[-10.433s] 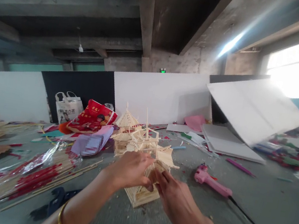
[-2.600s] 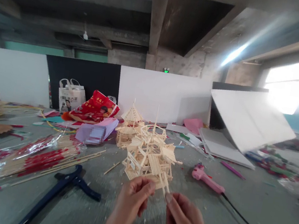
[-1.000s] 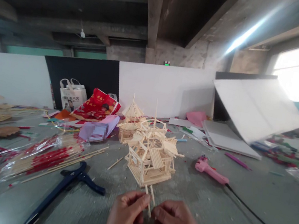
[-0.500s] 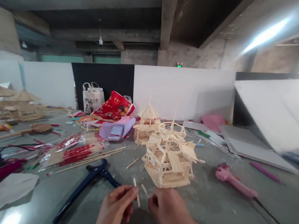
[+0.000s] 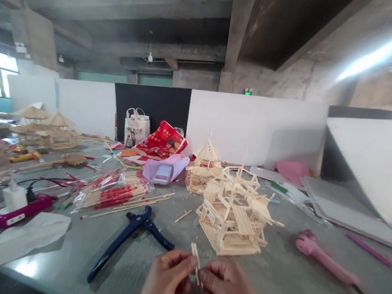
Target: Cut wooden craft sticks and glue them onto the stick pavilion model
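Note:
My left hand pinches a pair of short, thin wooden sticks low in the middle of the view. Close against it, my right hand has its fingertips closed on the lower part of the same sticks, which lie side by side. Just beyond my hands stands a pavilion model built of wooden sticks, with open framing and ribbed roof panels. To the left, a dark blue cutter rests on the table near my left hand. A loose short stick lies beyond it.
A pink glue gun with a cable lies right; a purple glue gun sits left by white paper. Bagged red-tipped sticks are left of centre. Another pointed-roof model stands behind. White boards lean at right.
My hands have come together, and the stick by my right hand now lies alongside the one in my left. The view has swung slightly left.

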Motion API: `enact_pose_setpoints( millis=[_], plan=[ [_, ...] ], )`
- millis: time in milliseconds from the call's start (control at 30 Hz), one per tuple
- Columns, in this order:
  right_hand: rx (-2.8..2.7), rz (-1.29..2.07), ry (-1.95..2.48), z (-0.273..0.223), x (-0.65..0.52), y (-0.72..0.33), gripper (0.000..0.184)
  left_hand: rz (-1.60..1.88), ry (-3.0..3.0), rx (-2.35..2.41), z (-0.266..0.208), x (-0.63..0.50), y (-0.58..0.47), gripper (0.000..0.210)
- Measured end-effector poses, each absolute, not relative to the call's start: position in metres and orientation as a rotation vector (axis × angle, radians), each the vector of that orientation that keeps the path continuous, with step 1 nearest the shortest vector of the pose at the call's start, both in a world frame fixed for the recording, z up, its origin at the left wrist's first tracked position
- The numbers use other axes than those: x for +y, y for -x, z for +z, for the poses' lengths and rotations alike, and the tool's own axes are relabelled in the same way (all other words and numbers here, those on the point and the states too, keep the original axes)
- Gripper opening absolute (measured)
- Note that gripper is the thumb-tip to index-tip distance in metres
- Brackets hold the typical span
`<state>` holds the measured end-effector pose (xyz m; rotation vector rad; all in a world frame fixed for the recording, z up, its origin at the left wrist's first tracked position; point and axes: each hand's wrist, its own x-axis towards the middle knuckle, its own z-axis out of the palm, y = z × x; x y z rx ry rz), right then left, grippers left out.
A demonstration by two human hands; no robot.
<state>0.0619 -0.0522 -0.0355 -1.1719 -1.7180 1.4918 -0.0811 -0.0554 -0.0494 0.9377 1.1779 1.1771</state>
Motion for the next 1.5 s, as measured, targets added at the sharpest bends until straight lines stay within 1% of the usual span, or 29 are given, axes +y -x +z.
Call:
enact_pose_setpoints(
  millis=[167, 367, 533, 733, 967, 1133, 1300, 1433, 1500],
  plan=[
    [-1.674, 1.56, 1.124, -0.037, -0.053, -0.064, 0.031, 1.185, -0.991, 1.172, -0.043, -0.06, 0.078, 0.032],
    [-1.617, 1.633, 1.109, -0.039, -0.052, -0.065, 0.034, 1.18, -1.025, 1.212, -0.037, -0.064, 0.072, 0.03],
    [-1.594, 1.656, 1.078, -0.043, -0.051, -0.067, 0.037, 1.186, -1.049, 1.245, -0.033, -0.067, 0.068, 0.032],
    [-1.614, 1.661, 1.051, -0.048, -0.052, -0.07, 0.029, 1.163, -1.087, 1.267, -0.037, -0.066, 0.069, 0.033],
    [-1.619, 1.64, 1.085, -0.047, -0.051, -0.068, 0.028, 1.163, -1.079, 1.283, -0.049, -0.059, 0.071, 0.035],
    [-1.574, 1.667, 1.089, -0.046, -0.052, -0.069, 0.027, 1.144, -1.098, 1.302, -0.043, -0.059, 0.072, 0.037],
    [-1.435, 1.774, 1.133, -0.036, -0.058, -0.072, 0.028, 1.02, -1.618, 1.643, -0.023, -0.038, 0.085, 0.033],
    [-1.344, 1.839, 1.099, -0.029, -0.06, -0.074, 0.026, 1.053, -1.835, 1.742, -0.014, -0.029, 0.094, 0.02],
    [-1.315, 1.854, 1.092, -0.03, -0.057, -0.074, 0.027, 1.081, -2.067, 1.723, -0.014, -0.037, 0.095, 0.027]
  ],
)
